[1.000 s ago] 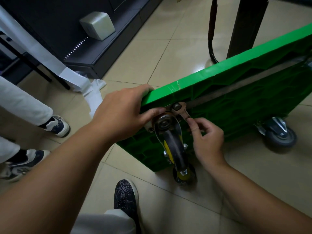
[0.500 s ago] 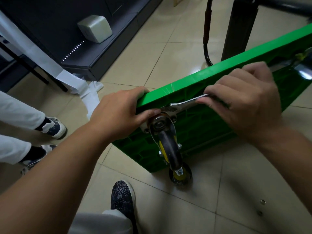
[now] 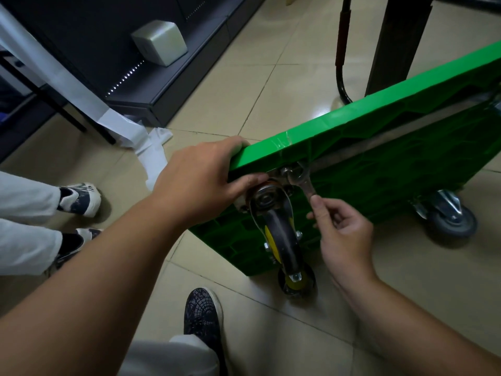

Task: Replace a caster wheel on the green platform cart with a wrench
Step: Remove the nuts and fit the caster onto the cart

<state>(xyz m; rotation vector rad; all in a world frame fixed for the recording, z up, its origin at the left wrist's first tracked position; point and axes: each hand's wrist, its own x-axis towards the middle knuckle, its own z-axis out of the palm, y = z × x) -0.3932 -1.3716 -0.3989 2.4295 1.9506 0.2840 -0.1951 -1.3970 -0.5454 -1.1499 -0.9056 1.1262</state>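
My shoe point(image 3: 202, 316) is down on the tile floor point(image 3: 271, 90). Right hand point(image 3: 344, 237) pinches the wrench point(image 3: 303, 180) handle, its head sitting on a bolt by the caster wheel point(image 3: 279, 240) mount. Left hand point(image 3: 200, 185) grips the corner of the green platform cart point(image 3: 379, 158), which is tipped on its side. Another caster point(image 3: 450, 215) sits further right.
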